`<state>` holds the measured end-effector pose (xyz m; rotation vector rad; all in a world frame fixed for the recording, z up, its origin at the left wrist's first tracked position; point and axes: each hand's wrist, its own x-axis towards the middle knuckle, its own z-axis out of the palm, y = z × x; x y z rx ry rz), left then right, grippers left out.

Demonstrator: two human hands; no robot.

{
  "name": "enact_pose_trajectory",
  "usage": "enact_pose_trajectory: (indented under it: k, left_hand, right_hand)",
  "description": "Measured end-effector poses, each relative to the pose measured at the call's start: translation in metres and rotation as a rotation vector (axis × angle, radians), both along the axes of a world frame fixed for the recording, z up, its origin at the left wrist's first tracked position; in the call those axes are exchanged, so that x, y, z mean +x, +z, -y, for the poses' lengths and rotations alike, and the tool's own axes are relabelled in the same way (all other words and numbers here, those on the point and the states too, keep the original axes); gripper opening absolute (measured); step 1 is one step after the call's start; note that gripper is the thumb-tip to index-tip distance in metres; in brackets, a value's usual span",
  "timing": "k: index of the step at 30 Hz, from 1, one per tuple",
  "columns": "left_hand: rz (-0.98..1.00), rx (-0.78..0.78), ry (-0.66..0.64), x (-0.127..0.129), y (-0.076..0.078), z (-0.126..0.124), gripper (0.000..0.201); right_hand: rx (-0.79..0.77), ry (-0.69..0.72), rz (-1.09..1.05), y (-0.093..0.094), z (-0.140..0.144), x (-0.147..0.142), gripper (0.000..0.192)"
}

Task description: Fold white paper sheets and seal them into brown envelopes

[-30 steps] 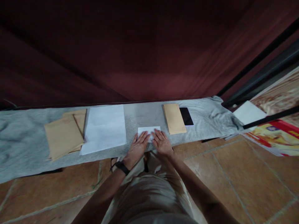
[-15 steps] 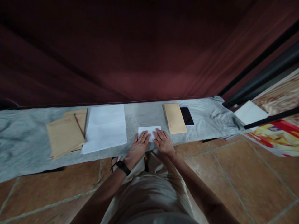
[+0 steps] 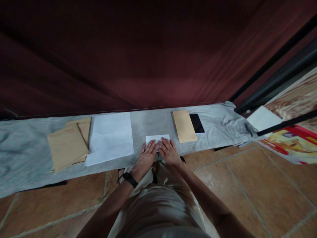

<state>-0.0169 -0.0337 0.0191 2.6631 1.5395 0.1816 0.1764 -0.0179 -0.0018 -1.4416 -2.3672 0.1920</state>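
A small folded white paper (image 3: 157, 138) lies on the grey cloth (image 3: 24, 155) in front of me. My left hand (image 3: 146, 156) lies flat on its near left part, fingers spread, a black band on the wrist. My right hand (image 3: 169, 152) presses flat on its near right part, side by side with the left. Neither hand grips anything; both palms face down and cover the paper's near edge.
A large white sheet (image 3: 110, 137) lies left of the hands, with brown envelopes (image 3: 66, 145) further left. A brown envelope (image 3: 183, 126) and a black phone (image 3: 196, 123) lie to the right. Dark red curtain behind; tiled floor (image 3: 247, 185) below; printed sheets (image 3: 289, 140) at far right.
Both hands have drawn slightly closer together on the small folded paper; the right hand shifted a little left. The rest is unchanged apart from slight camera motion.
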Motion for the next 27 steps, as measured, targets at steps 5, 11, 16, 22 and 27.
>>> enact_pose_trajectory:
  k: [5, 11, 16, 22, 27]
  left_hand:
    - [0.006, 0.017, -0.001, 0.000, -0.001, 0.000, 0.058]
    - [-0.006, 0.013, 0.008, 0.001, -0.003, 0.000, 0.060]
    - [-0.017, 0.026, -0.006, 0.003, -0.005, -0.001, 0.058]
    - [-0.012, 0.036, 0.018, 0.008, -0.004, -0.003, 0.057]
    - [0.045, 0.006, 0.070, 0.016, 0.004, -0.004, 0.054]
  right_hand:
    - [0.012, 0.020, 0.023, 0.000, 0.002, 0.004, 0.047]
    - [0.030, 0.035, 0.052, -0.001, 0.002, 0.013, 0.050]
    - [0.027, 0.049, 0.047, -0.001, 0.004, 0.015, 0.056]
    - [0.024, 0.049, 0.042, 0.000, 0.005, 0.015, 0.057]
    - [0.018, 0.034, 0.040, -0.001, 0.006, 0.013, 0.056]
